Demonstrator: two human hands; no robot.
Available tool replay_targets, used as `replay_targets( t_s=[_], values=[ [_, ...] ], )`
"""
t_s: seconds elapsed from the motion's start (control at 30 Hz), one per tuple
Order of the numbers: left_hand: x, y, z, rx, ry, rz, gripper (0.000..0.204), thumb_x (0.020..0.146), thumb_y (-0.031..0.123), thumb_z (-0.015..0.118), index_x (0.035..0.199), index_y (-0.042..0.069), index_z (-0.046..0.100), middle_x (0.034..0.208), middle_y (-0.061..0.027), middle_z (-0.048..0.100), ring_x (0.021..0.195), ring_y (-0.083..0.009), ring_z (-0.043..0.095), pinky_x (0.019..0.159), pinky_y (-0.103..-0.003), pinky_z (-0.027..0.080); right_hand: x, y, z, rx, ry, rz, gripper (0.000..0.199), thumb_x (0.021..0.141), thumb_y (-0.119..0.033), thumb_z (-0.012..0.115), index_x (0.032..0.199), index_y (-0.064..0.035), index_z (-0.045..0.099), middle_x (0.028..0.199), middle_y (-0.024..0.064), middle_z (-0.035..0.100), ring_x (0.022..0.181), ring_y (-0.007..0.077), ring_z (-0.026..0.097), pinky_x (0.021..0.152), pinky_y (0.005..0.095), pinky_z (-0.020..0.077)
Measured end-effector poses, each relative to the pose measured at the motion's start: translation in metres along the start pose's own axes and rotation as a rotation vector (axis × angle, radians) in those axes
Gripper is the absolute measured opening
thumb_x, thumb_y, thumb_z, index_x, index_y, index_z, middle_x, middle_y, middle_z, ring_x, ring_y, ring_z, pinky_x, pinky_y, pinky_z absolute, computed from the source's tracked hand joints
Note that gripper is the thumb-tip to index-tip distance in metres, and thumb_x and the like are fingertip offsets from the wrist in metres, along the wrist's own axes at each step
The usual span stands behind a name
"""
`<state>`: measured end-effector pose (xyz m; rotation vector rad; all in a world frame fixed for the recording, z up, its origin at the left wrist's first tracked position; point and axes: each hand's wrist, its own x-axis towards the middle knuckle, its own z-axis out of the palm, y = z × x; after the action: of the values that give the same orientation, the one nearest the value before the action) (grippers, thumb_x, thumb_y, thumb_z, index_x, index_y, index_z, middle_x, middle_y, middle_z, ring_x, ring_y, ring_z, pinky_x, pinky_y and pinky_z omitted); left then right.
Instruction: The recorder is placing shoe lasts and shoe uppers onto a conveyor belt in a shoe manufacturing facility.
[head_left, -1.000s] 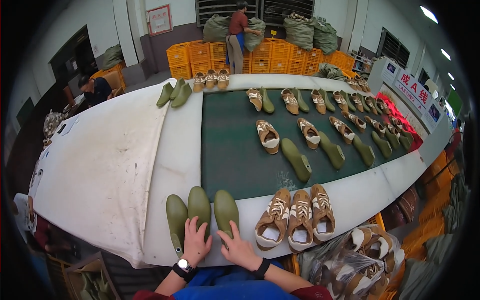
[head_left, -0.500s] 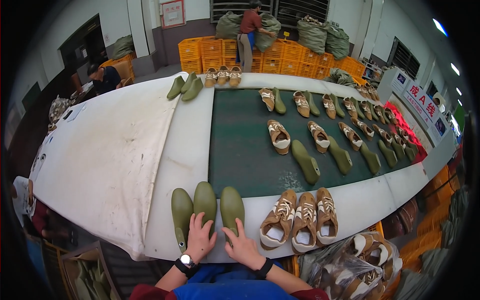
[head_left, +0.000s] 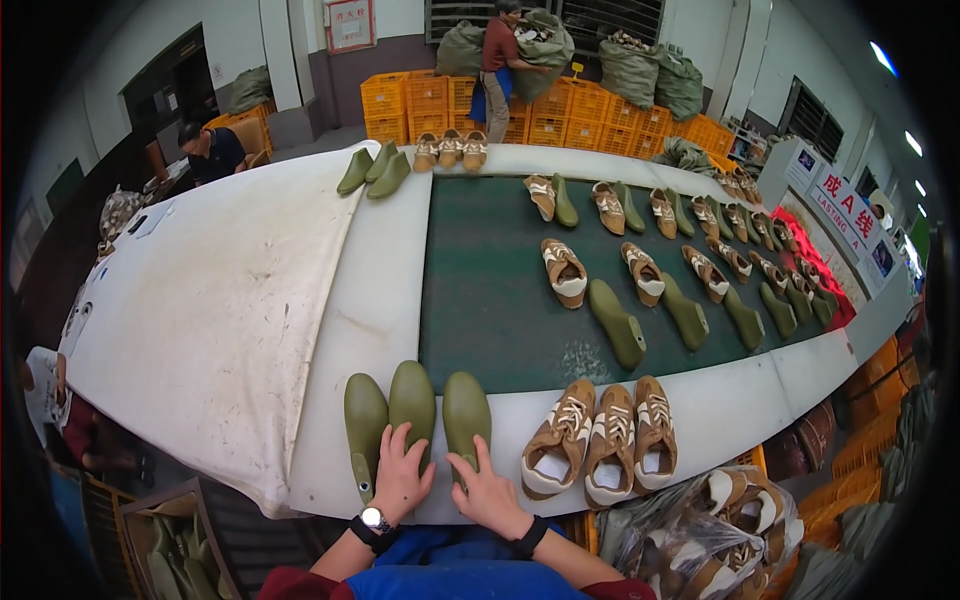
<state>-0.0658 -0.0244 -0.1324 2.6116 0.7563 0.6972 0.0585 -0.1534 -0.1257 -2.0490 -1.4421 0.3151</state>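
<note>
Three green shoe lasts lie on the pale near ledge in front of me, toes pointing away. My left hand (head_left: 403, 472) is closed over the heel end of the middle shoe last (head_left: 411, 400), its fingers bent on top. Beside it, the left shoe last (head_left: 366, 415) shows a small round hole near its heel. My right hand (head_left: 490, 495) pinches the heel end of the right shoe last (head_left: 466, 410) between thumb and fingers. The lasts' heels are partly hidden by my hands. Right of them stand three brown-and-white sneakers (head_left: 608, 440).
A dark green conveyor belt (head_left: 480, 290) carries rows of sneakers and lasts. More lasts (head_left: 388, 175) and sneakers (head_left: 450, 150) stand on the far ledge. A white cloth (head_left: 220, 300) covers the left side. A plastic bag of sneakers (head_left: 735, 530) is low right; a co-worker (head_left: 500, 70) stands behind.
Both my hands stay on the same two lasts. The whole view shifts slightly. At the back, the co-worker's arms and the sack they handle have changed position a little.
</note>
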Motion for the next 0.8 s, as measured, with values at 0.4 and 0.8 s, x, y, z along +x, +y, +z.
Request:
replay_targets(
  t_s=[0.4, 0.8],
  values=[
    [0.003, -0.002, 0.001, -0.017, -0.037, -0.023, 0.040, 0.075, 0.011, 0.070, 0.111, 0.000, 0.058, 0.133, -0.0252, 0.038, 0.126, -0.0513, 0.032, 0.105, -0.054, 0.032, -0.006, -0.012, -0.038, -0.060, -0.120, 0.026, 0.063, 0.083, -0.029, 0.064, 0.140, -0.0202, 0.039, 0.106, 0.0245, 0.057, 0.062, 0.0388, 0.063, 0.052, 0.0431, 0.0517],
    [0.004, -0.003, -0.002, -0.034, -0.020, -0.013, 0.043, 0.073, 0.013, 0.071, 0.112, 0.001, 0.057, 0.135, -0.0227, 0.037, 0.126, -0.0513, 0.032, 0.099, -0.054, 0.039, 0.028, 0.014, -0.030, 0.333, 0.189, 0.096, 0.066, 0.088, -0.022, 0.059, 0.145, -0.0103, 0.028, 0.078, 0.0123, 0.064, 0.052, 0.0207, 0.058, 0.048, 0.0337, 0.0479]
  ],
)
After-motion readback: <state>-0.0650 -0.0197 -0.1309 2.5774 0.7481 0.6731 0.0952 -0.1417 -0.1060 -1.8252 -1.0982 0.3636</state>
